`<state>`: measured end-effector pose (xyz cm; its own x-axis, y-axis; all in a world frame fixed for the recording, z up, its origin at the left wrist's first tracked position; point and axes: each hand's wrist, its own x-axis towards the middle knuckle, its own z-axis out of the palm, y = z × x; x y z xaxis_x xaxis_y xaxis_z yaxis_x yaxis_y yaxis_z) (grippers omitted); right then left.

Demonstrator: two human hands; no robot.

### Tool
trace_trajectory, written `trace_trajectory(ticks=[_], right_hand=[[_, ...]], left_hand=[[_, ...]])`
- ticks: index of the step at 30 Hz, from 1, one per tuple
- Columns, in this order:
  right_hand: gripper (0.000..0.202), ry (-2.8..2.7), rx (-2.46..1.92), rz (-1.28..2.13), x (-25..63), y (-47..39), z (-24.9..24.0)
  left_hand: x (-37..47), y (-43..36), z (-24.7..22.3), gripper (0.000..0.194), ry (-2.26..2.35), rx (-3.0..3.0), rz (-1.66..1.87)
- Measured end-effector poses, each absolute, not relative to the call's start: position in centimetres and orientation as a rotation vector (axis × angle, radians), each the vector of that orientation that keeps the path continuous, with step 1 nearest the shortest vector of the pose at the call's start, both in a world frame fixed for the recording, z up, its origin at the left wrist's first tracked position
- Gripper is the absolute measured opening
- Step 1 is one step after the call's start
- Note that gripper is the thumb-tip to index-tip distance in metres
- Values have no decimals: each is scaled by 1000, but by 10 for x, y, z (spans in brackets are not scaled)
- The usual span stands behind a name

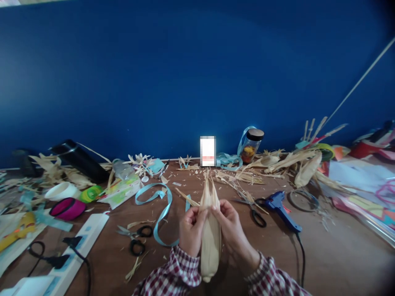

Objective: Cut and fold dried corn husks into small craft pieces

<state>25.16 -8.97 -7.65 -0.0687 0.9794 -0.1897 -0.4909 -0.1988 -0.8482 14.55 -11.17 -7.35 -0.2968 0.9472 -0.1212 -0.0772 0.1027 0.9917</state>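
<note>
Between my two hands is a pale corn husk [210,242], its rounded end toward me and its thin split ends pointing away. My left hand [191,228] pinches its left edge near the narrowing part. On the opposite edge, my right hand [230,220] grips it with thumb and fingers closed. Both thumbs sit close together on the husk. A light blue ribbon [166,209] curls on the table just left of my left hand. Black-handled scissors [258,217] and a blue glue gun [282,209] lie to the right of my right hand.
A second pair of scissors [135,238] and a white power strip [83,246] with plugs lie at left. Along the blue wall stand a lidded jar [251,148], a leaning black bottle [82,160] and piles of dry husks [277,160]. Husk scraps litter the table.
</note>
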Motion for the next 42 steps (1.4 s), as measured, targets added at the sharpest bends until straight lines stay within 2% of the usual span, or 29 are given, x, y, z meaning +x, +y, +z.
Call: trace_trajectory(ticks=[13,17,20,24,27,29,33,38,42], right_hand=[[25,-837,-1083,1321,253,-97,-82],[25,-878,-1126,1188,265,-85,-80],[26,-824,-1115,1172,272,-76,-79],[32,-762,-1086,1295,266,-84,-73],[43,-786,-993,1596,255,-100,-69],[39,-881,-907,1725,250,-109,-70],[32,-968,-952,1631,246,-114,-80],[32,-928,-1031,1551,250,-111,-88],[31,-904,-1049,1471,254,-111,-84]], left_hand=[[142,-113,-70,31,1583,1087,1458],[141,-120,-68,34,1244,1048,1181],[141,-123,-73,33,1246,1060,1053],[140,-120,-78,31,1471,1113,1264],[139,-115,-77,30,1608,1137,1378],[137,-114,-75,29,1676,1164,1404],[136,-115,-72,29,1805,1189,1477],[142,-122,-71,35,1560,982,1508],[147,-136,-71,37,1283,916,1317]])
